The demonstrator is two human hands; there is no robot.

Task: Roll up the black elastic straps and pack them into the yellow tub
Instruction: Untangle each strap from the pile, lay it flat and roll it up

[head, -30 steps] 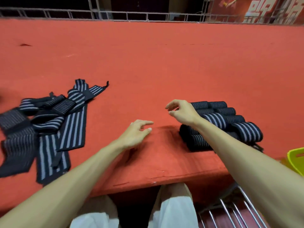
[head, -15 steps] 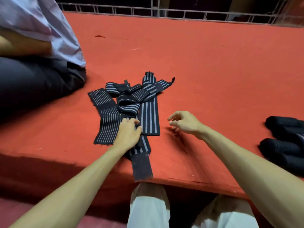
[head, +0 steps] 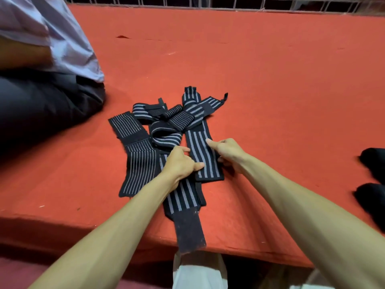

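Straps of black elastic with grey stripes (head: 179, 119) lie heaped and unrolled near the front of a red felt-covered tabletop (head: 281, 90), where a person seated at its edge has both bare hands on the pile. The left hand (head: 179, 163) grips one long strap (head: 181, 197) that runs toward the sitter. Its fingers (head: 181, 149) are curled over it and its thumb reaches right to touch the neighbouring band. The strap's plain black end (head: 189, 232) hangs just over the tabletop's front edge.

The right hand (head: 229, 152) holds that neighbouring broad-striped strap (head: 195, 149) by its right edge, thumb stretched flat on the stripes and the other fingers curled in against the edge. Whether they reach beneath it cannot be told. The two hands sit close together, the broad-striped strap lying between them.

A wider, thin-striped strap (head: 139, 163) lies flat just left of the left hand. Dark rolled bundles (head: 373, 163), too blurred to make out, sit well apart at the right edge of the view. A second person in a pale lilac shirt (head: 68, 44) and dark trousers sits at the far left. A metal railing (head: 208, 1) runs behind the tabletop.
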